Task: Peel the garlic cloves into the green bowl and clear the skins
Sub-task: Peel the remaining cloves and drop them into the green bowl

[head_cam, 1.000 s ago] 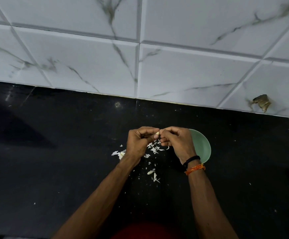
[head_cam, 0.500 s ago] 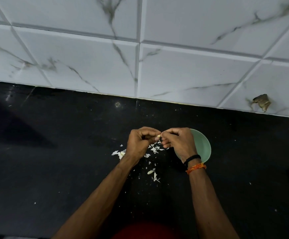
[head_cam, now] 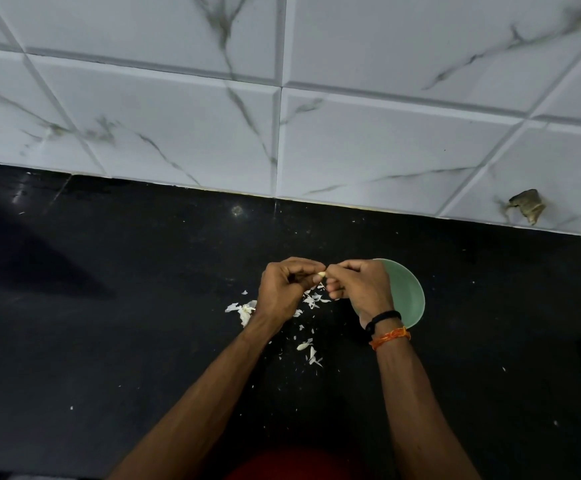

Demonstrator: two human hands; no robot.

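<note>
My left hand [head_cam: 282, 289] and my right hand [head_cam: 360, 289] meet above the black counter, fingertips pinched together on one small pale garlic clove [head_cam: 321, 274]. The green bowl [head_cam: 408, 294] stands on the counter just right of my right hand, which hides its left half and whatever is inside. White garlic skins [head_cam: 311, 299] lie scattered under and below the hands, with a bigger clump [head_cam: 244, 311] left of my left wrist and more flakes [head_cam: 308, 349] nearer to me.
The black counter [head_cam: 109, 323] stretches wide to both sides, dotted with tiny white flecks. A white marble-look tiled wall [head_cam: 282, 116] rises behind it. A chipped hole [head_cam: 526, 210] marks the wall at the right.
Both hands stay at the same spot, fingers shifting slightly on the clove. Nothing else has moved.
</note>
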